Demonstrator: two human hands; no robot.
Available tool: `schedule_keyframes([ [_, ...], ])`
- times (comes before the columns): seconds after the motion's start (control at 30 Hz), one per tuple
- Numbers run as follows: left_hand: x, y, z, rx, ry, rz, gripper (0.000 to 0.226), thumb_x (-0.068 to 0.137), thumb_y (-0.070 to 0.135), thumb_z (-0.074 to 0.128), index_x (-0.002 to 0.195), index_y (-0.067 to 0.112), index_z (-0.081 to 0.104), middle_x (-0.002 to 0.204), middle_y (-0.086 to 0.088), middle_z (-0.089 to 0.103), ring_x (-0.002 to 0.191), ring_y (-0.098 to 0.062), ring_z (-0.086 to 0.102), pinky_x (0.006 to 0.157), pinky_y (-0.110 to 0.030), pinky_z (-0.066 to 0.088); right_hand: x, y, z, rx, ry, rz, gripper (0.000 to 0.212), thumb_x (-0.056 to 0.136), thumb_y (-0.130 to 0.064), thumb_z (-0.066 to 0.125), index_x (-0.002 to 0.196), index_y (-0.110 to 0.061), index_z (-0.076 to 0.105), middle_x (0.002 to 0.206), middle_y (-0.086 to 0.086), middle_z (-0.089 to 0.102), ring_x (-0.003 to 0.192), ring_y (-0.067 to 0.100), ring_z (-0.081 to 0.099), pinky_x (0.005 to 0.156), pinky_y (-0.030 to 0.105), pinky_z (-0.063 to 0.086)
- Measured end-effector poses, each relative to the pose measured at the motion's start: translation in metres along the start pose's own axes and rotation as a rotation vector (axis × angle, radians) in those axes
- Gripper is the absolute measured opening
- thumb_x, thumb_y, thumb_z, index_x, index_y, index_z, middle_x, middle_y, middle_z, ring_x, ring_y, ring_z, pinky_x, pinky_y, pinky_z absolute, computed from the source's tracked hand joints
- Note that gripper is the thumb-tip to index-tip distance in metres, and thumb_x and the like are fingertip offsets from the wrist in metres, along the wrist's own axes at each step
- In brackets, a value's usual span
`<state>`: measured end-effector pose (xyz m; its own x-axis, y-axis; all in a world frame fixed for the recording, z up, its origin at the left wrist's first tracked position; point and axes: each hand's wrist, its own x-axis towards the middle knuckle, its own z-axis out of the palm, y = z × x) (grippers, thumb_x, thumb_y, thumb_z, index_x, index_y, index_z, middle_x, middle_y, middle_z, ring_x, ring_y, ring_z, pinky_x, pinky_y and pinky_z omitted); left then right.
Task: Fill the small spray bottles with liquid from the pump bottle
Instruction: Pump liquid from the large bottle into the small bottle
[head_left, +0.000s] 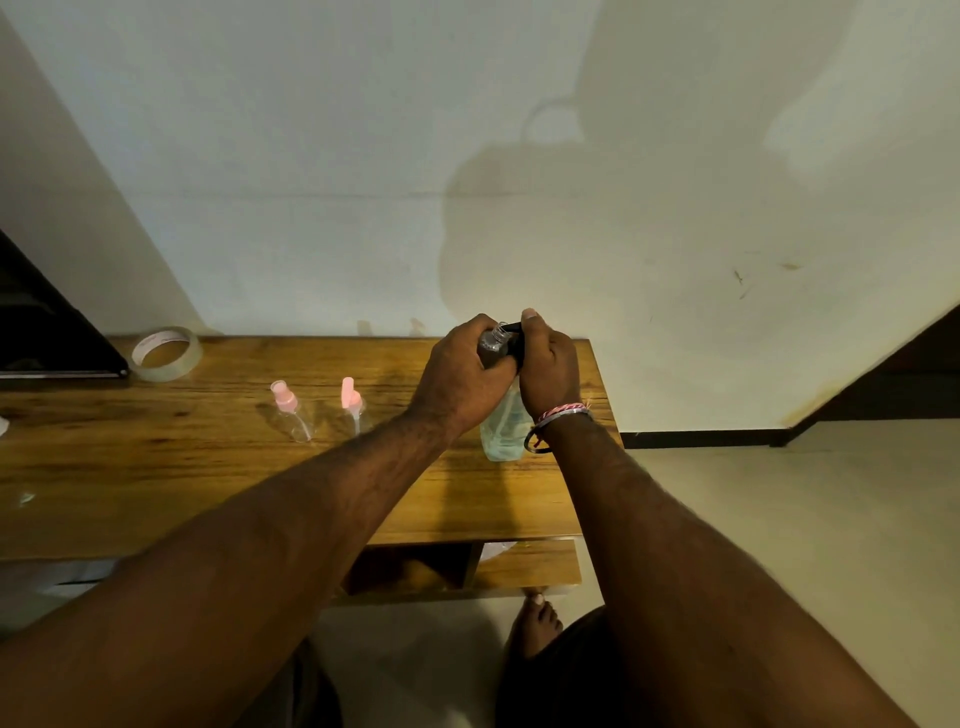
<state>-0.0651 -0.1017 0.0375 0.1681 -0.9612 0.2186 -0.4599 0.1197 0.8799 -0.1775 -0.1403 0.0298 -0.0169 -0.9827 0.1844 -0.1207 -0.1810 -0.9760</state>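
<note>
Centre-right of frame, both hands meet over the pump bottle (501, 431), which stands upright on the wooden counter (156, 457) near its right edge.

Left hand (457, 379): grip clamped around a small clear bottle (496, 340), open neck up, held against the black pump head (515, 328). Right hand (550, 364): grip closed over the pump head, thumb on top. Whether liquid is passing across cannot be told; the spout is hidden between the hands.

Left of the hands, on the counter: one small spray bottle (291, 410) with a pink top, and just beside it a loose pink sprayer (352, 402) with its dip tube, apart from any bottle. Tape roll (166, 353) upper left of the counter, against the wall.

Handling, as judgement: the small bottle looks light, thin-walled and smooth, likely slippery once wet; best held round the body just under the neck, mouth kept level. The pump bottle, about half full of pale liquid, should be heavy enough to stay put, but pressing off-centre could tip it; press straight down.
</note>
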Motion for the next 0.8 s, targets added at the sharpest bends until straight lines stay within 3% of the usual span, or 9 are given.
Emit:
schedule_keyframes([
  [0.1, 0.0, 0.0008, -0.0004, 0.003, -0.005, 0.003, 0.011, 0.093, 0.022, 0.074, 0.101, 0.021, 0.067, 0.09, 0.003, 0.072, 0.082, -0.016, 0.069, 0.071, -0.041, 0.062, -0.0003, 0.0014, -0.0007, 0.035, -0.012, 0.021, 0.055, 0.097, -0.052, 0.042, 0.067, -0.016, 0.071, 0.065, 0.001, 0.069, 0.067, 0.013, 0.063, 0.065, 0.03, 0.048],
  [0.27, 0.0008, 0.0014, -0.0012, -0.006, -0.003, 0.004, 0.01, 0.093, 0.022, 0.074, 0.099, 0.021, 0.066, 0.088, 0.004, 0.072, 0.079, -0.014, 0.069, 0.066, -0.033, 0.059, -0.002, 0.0032, 0.0, 0.046, -0.027, 0.026, 0.076, 0.088, -0.07, 0.041, 0.081, -0.002, 0.075, 0.08, 0.016, 0.074, 0.076, 0.017, 0.067, 0.072, 0.031, 0.052],
  [0.37, 0.0013, 0.0012, -0.0012, -0.004, -0.004, 0.012, 0.011, 0.094, 0.023, 0.074, 0.101, 0.02, 0.067, 0.089, 0.004, 0.073, 0.081, -0.013, 0.07, 0.07, -0.036, 0.062, -0.0022, 0.0012, -0.0007, 0.036, -0.028, 0.024, 0.072, 0.09, -0.067, 0.042, 0.079, -0.004, 0.075, 0.077, 0.013, 0.073, 0.075, 0.016, 0.066, 0.071, 0.03, 0.051],
  [0.53, 0.0009, -0.0009, -0.0012, -0.009, 0.0, -0.004, 0.011, 0.094, 0.022, 0.074, 0.103, 0.021, 0.068, 0.089, 0.005, 0.073, 0.081, -0.012, 0.07, 0.072, -0.041, 0.062, 0.0004, -0.0018, -0.0007, -0.04, -0.013, 0.002, 0.052, 0.107, -0.041, 0.043, 0.074, -0.013, 0.073, 0.068, -0.001, 0.069, 0.066, 0.007, 0.062, 0.061, 0.021, 0.046],
  [0.67, 0.0004, -0.0018, -0.0018, -0.01, -0.002, -0.003, 0.011, 0.094, 0.021, 0.075, 0.102, 0.02, 0.067, 0.089, 0.004, 0.072, 0.081, -0.014, 0.069, 0.071, -0.041, 0.061, 0.0018, -0.0008, -0.0008, -0.041, -0.003, -0.002, 0.047, 0.109, -0.033, 0.044, 0.073, -0.025, 0.073, 0.067, -0.008, 0.07, 0.067, 0.003, 0.065, 0.063, 0.017, 0.047],
  [0.73, -0.0004, 0.0006, -0.0016, -0.008, -0.013, 0.004, 0.011, 0.093, 0.02, 0.074, 0.101, 0.02, 0.067, 0.089, 0.003, 0.072, 0.082, -0.015, 0.069, 0.071, -0.042, 0.061, 0.0018, 0.0017, -0.003, -0.02, -0.002, 0.015, 0.048, 0.109, -0.034, 0.045, 0.072, -0.024, 0.073, 0.065, -0.008, 0.071, 0.067, 0.001, 0.065, 0.063, 0.014, 0.047],
  [0.8, -0.0001, 0.0015, -0.0011, -0.007, -0.01, 0.004, 0.011, 0.093, 0.02, 0.074, 0.101, 0.02, 0.066, 0.089, 0.004, 0.071, 0.081, -0.014, 0.069, 0.071, -0.041, 0.061, -0.0004, 0.0011, -0.0033, 0.019, -0.018, 0.03, 0.056, 0.103, -0.05, 0.046, 0.075, -0.012, 0.076, 0.071, 0.002, 0.074, 0.073, 0.01, 0.069, 0.069, 0.022, 0.052],
])
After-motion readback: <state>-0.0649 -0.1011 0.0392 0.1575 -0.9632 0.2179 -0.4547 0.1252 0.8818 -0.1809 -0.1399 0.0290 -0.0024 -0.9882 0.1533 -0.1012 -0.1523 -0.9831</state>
